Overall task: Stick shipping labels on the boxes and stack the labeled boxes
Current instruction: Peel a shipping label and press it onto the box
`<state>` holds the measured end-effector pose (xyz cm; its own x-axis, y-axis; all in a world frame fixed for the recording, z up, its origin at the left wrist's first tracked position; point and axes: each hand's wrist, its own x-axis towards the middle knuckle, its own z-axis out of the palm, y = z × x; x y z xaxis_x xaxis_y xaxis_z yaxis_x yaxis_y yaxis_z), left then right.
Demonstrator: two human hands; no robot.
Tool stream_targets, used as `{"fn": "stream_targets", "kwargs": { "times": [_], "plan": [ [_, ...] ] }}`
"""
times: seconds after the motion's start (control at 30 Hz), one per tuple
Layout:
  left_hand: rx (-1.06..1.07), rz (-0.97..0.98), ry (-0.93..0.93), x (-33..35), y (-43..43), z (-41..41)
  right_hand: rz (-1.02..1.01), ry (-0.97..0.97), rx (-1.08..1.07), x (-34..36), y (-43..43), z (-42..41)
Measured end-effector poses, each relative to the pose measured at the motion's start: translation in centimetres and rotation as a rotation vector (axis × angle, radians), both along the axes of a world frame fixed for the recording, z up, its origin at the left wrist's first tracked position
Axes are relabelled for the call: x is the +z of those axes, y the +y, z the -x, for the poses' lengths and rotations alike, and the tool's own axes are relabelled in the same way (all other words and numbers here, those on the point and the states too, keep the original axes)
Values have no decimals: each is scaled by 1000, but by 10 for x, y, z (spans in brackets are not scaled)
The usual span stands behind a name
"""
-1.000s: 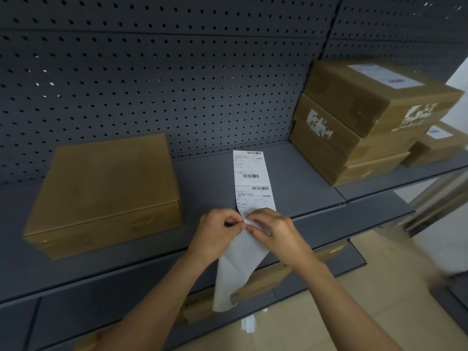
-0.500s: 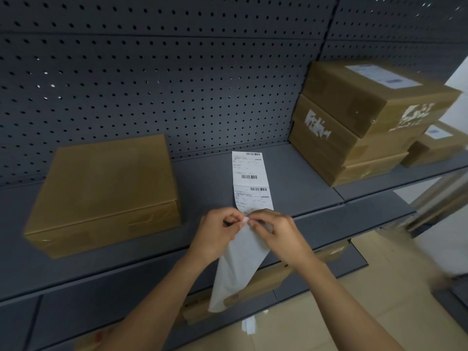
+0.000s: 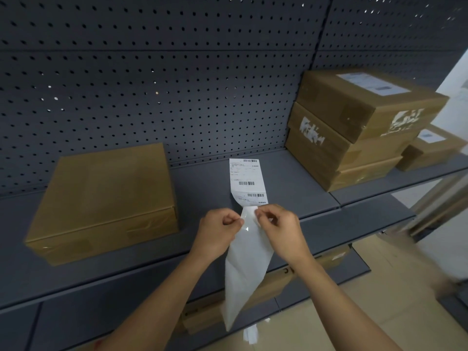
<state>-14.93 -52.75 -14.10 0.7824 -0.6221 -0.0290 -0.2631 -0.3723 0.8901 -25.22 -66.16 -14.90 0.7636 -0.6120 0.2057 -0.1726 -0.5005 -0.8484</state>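
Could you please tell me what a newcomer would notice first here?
The left hand and right hand at centre pinch a white label, its backing hanging down. A plain brown box lies on the shelf at left; a stack of boxes stands at right, the top one labeled.

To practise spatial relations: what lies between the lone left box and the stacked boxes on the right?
Head view: the label strip, pinched by left hand and right hand, over bare shelf.

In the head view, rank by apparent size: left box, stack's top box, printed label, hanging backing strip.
1. left box (nearer the camera, so true size unsure)
2. stack's top box
3. backing strip
4. printed label
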Motion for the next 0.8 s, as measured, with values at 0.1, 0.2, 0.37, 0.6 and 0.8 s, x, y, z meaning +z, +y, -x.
{"fn": "stream_targets", "kwargs": {
  "times": [0.1, 0.2, 0.37, 0.6, 0.8],
  "plan": [
    [39, -35, 5, 0, 2, -1, -183, -79, -166, 5, -5, -1],
    [77, -46, 31, 0, 4, -3, -304, -145, -299, 9, -15, -3],
    [137, -16, 101, -1, 7, -7, -378, -201, -412, 13, -25, -6],
    [223, 9, 190, 0, 13, -14, -485, -251, -497, 17, -42, -13],
    [272, 25, 172, 0, 21, -18, -495, -215, -541, 12, -58, -10]
  ]
}}
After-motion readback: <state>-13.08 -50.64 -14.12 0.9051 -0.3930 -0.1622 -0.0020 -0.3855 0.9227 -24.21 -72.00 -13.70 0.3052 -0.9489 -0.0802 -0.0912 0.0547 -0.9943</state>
